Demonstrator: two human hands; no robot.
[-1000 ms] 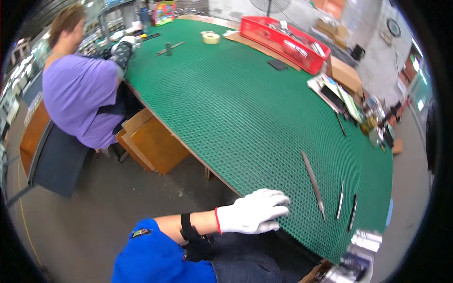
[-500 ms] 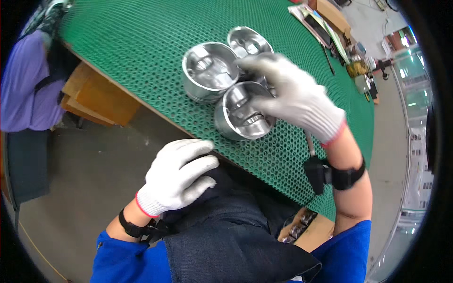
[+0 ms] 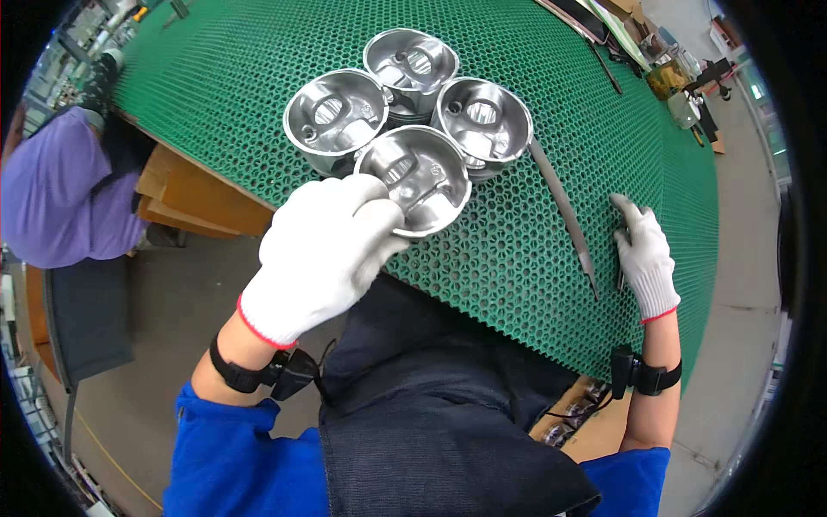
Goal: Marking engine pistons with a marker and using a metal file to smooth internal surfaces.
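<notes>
Several shiny metal pistons stand close together on the green perforated mat, hollow sides up. My left hand [image 3: 323, 250], in a white knit glove, grips the rim of the nearest piston [image 3: 422, 185], its fingers closed on the left edge. Behind that one are a left piston [image 3: 332, 112], a far piston [image 3: 409, 65] and a right piston [image 3: 487, 121]. My gloved right hand [image 3: 644, 254] rests over the mat at the right, fingers apart. Under its palm a small bit of metal [image 3: 620, 277] shows, mostly hidden. Between the pistons and this hand lies a long flat file [image 3: 564, 207].
Jars [image 3: 668, 82] and a clamp-like stand are at the mat's far right edge, near papers and a thin dark tool [image 3: 606, 69]. A box [image 3: 586, 418] with metal parts sits below the near edge. At left are a person in purple [image 3: 73, 189] and cardboard [image 3: 202, 194].
My right hand has left the pistons and moved right, beyond the file. My left hand has come up from below the table edge and taken hold of the nearest piston. The view has shifted.
</notes>
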